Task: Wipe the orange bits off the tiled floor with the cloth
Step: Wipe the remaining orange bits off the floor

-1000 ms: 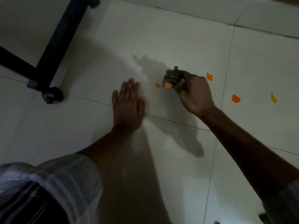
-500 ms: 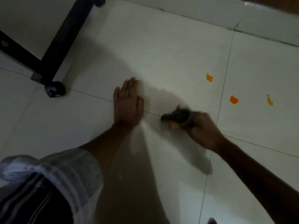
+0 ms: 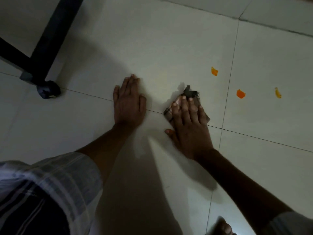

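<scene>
Right hand: the right hand lies palm down on the cloth, fingers stretched forward and only slightly spread; it presses the fabric flat and does not clench it.
Right fingers: four fingers rest on top of the fabric, their tips short of its far edge; the thumb sticks out to the side and touches bare tile.
Cloth: a small dark rag with a paler striped patch near the fingertips, frayed at its far end. It sits on the grout line that runs between the two hands, with corners showing on both sides of the fingers.
Left hand: the left hand is spread flat on the tiled floor, palm down, fingers straight and close together, holding nothing. It lies beside the right hand, apart from the rag.
Orange bits: three remain on the floor, beyond and to the right of the rag. The nearest orange bit is on the same tile as the rag's far end. The brightest orange bit and the yellowish orange bit lie on the next tile over. None touches the rag.
Sleeves: a striped sleeve is rolled up the left forearm.
Furniture: a black frame stands at the upper left, ending in a dark caster on the tile, well apart from the hands.
</scene>
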